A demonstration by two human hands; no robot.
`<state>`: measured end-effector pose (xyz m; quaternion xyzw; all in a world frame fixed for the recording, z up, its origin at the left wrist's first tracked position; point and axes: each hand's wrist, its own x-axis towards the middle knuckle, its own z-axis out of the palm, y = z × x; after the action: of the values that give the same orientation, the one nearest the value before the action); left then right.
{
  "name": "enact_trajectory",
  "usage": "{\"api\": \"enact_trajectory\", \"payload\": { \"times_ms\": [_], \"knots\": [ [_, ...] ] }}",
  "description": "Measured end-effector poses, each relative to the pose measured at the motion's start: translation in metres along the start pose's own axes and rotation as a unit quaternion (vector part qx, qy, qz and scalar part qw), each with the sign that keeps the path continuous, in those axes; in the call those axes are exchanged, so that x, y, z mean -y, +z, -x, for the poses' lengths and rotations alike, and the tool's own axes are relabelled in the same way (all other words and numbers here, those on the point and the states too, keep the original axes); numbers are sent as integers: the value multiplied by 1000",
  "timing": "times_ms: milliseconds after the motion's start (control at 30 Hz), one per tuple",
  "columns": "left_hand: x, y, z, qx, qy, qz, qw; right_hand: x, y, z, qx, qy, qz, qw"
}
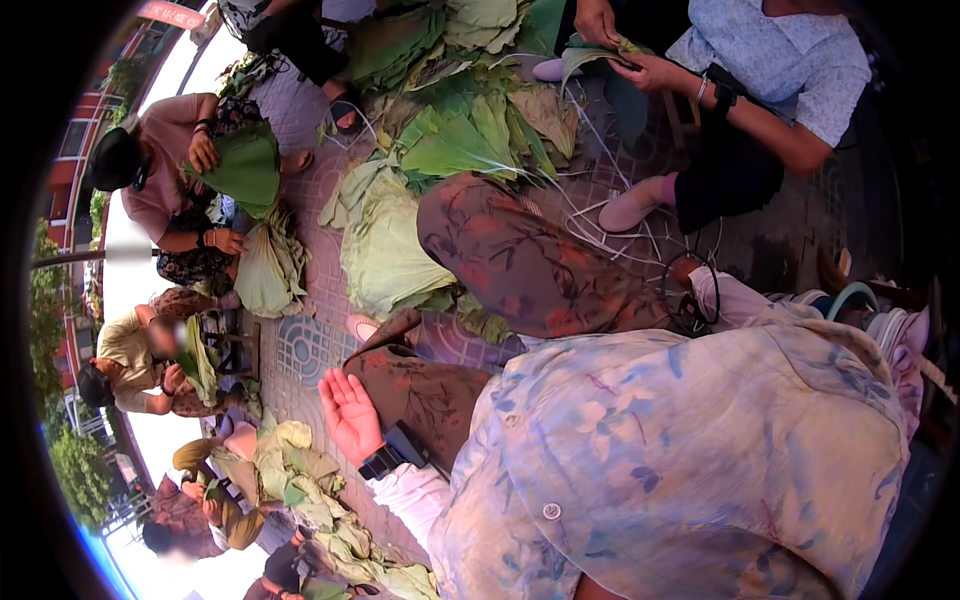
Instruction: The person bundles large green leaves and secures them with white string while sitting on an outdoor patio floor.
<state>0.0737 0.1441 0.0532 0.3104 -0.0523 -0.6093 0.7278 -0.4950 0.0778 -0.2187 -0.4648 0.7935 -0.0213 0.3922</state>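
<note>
My left hand (348,412) lies palm up beside my brown patterned trouser leg (430,400), fingers extended and empty, with a black band at the wrist. My right hand (685,272) is at the right beside my other leg, largely hidden, near black cables (685,315); what it holds is unclear. Beyond my knees spreads a pile of large green and pale, drying leaves (385,235), with white strands (595,215) over the paving to its right.
Several people sit around: one at upper right (760,95) holding a leaf, others along the left (150,180) handling leaves. More leaves (300,470) lie at lower left on the patterned paving (305,350). A pale green curved object (855,292) is beside me at right.
</note>
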Motion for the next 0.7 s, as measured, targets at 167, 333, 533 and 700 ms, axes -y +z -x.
{"api": "enact_trajectory", "payload": {
  "times_ms": [167, 333, 533, 700],
  "knots": [
    [2, 6, -1, -42, 23, -16, 999, 8, -2, 3, -1, -37, 40, 999],
    [3, -3, 3, -57, 43, 11, 997, 22, 6, -7, -1, -124, 119, 985],
    [8, 9, -7, -11, 63, -15, 998, 32, 8, -55, -2, -229, 138, 963],
    [4, 1, 6, -37, 75, 14, 996, 67, -14, -64, 21, -253, 151, 955]
  ]
}}
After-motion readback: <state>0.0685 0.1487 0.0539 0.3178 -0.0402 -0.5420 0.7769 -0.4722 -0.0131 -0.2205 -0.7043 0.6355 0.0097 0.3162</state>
